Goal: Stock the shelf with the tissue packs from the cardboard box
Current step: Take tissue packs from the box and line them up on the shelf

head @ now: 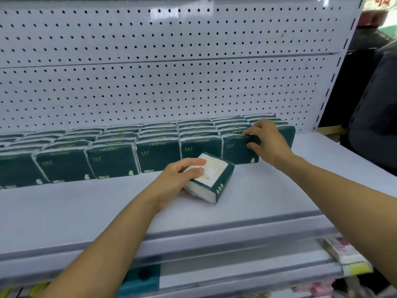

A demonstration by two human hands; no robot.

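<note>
A white shelf (pixel 247 203) is seen from above, and places are given against it. Below its front edge, a lower tier is glimpsed, where a teal pack (pixel 142 278) and pink-printed packs (pixel 341 250) are partly shown, blurred.

On the bare front part of the shelf, a loose tissue pack (pixel 211 179) is lain flat and skewed, its pale face upward and its dark green edge turned to the right. It is gripped by the left hand (pixel 178 181), whose fingers are curled over the top face while the thumb side is hidden beneath.

Farther back on the shelf, a row of dark green tissue packs (pixel 111 160) is stood upright, several deep, reaching the pegboard back panel (pixel 171 82). The rightmost front pack (pixel 238 151) of that row is held by the right hand (pixel 266 140): fingertips are hooked over its top edge and the thumb is pressed on its front face.

Beyond the shelf's right end, a dark-clothed figure (pixel 373 108) is partly seen.
</note>
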